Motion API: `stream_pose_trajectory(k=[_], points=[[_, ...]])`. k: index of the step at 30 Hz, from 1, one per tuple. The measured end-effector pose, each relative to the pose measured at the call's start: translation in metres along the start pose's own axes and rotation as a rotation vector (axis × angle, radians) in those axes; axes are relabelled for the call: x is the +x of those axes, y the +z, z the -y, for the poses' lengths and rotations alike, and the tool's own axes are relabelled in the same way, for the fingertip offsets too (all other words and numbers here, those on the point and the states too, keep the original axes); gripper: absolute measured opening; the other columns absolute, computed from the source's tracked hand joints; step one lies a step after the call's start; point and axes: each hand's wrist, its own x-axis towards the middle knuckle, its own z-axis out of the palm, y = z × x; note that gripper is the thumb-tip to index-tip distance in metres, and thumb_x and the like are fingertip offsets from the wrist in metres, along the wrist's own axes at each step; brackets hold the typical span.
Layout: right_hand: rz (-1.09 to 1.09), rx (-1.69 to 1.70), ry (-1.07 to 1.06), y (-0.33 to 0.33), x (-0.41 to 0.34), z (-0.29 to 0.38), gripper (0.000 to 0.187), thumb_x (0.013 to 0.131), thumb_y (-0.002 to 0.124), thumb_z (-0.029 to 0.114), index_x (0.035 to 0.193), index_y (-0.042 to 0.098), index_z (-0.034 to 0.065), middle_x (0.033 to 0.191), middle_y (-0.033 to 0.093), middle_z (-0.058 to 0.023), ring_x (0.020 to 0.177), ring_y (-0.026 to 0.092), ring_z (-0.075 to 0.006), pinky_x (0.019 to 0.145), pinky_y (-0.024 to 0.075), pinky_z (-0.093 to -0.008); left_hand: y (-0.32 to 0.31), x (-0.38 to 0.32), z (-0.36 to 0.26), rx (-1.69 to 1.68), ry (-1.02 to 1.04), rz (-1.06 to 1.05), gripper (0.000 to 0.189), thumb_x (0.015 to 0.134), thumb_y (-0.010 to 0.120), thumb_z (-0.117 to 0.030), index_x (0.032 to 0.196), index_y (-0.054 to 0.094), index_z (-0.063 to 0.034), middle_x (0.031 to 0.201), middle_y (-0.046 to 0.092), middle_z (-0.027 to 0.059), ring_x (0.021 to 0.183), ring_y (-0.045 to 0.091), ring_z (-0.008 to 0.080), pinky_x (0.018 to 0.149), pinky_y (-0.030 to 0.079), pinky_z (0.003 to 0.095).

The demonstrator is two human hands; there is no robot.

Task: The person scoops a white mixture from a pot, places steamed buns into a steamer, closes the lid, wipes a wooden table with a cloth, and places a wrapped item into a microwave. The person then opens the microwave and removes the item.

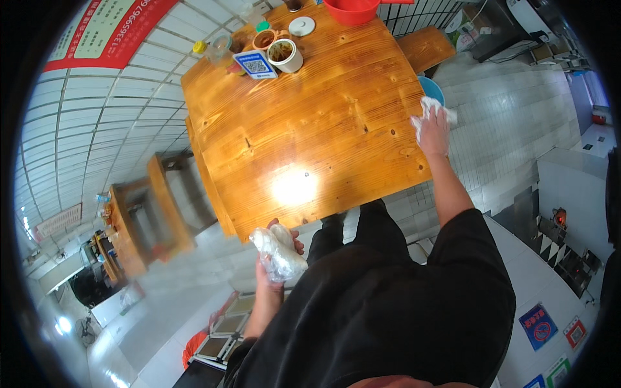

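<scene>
My right hand (434, 134) holds a crumpled white cloth or paper wipe (429, 107) at the right edge of a varnished wooden table (310, 121). Part of the wipe hangs past that edge, over a blue bucket (432, 90) standing lower down. Near the table's front left corner, my left hand (288, 240) grips a clear plastic bag (279, 254) with something whitish inside. What the bag contains is hard to make out through the plastic.
At the table's far end stand a white jar (291, 64), an orange cup (264, 40), a white lid (302, 26), a code stand (254, 65) and a red plastic basin (351, 10). A wooden bench (427, 46) sits beyond the right side. White tiled wall (111, 102) borders the left.
</scene>
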Motion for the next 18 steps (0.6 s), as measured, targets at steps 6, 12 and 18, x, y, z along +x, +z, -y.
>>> stream_pose_trajectory(k=[6, 12, 18], points=[[0.035, 0.117, -0.041, 0.006, -0.102, 0.06, 0.051, 0.094, 0.052, 0.03, 0.138, 0.046, 0.0054, 0.151, 0.032, -0.0175, 0.142, 0.024, -0.0347, 0.114, 0.0212, -0.0514, -0.009, -0.014, -0.011, -0.007, -0.022, 0.019, 0.087, 0.071, 0.079, -0.035, 0.144, 0.036, -0.0158, 0.117, 0.058, 0.0262, 0.091, 0.064, 0.0391, 0.08, 0.055, 0.0482], [0.047, 0.282, -0.448, -0.015, -0.162, 0.215, 0.053, 0.085, 0.063, 0.035, 0.13, 0.054, 0.0085, 0.143, 0.041, -0.0195, 0.136, 0.035, -0.0339, 0.107, 0.0321, -0.0514, -0.046, -0.052, -0.033, 0.116, 0.093, 0.028, 0.09, 0.072, 0.077, -0.042, 0.145, 0.033, -0.0123, 0.118, 0.057, 0.0266, 0.092, 0.064, 0.0377, 0.078, 0.055, 0.0457], [0.098, 0.698, -1.116, -0.007, -0.239, 0.375, 0.042, 0.08, 0.061, 0.021, 0.121, 0.061, 0.0128, 0.138, 0.049, -0.0164, 0.132, 0.044, -0.0311, 0.11, 0.0322, -0.046, -0.098, -0.104, -0.057, 0.133, 0.271, 0.08, 0.095, 0.07, 0.075, -0.045, 0.147, 0.029, -0.0115, 0.118, 0.057, 0.0256, 0.091, 0.063, 0.0355, 0.077, 0.055, 0.0452]])
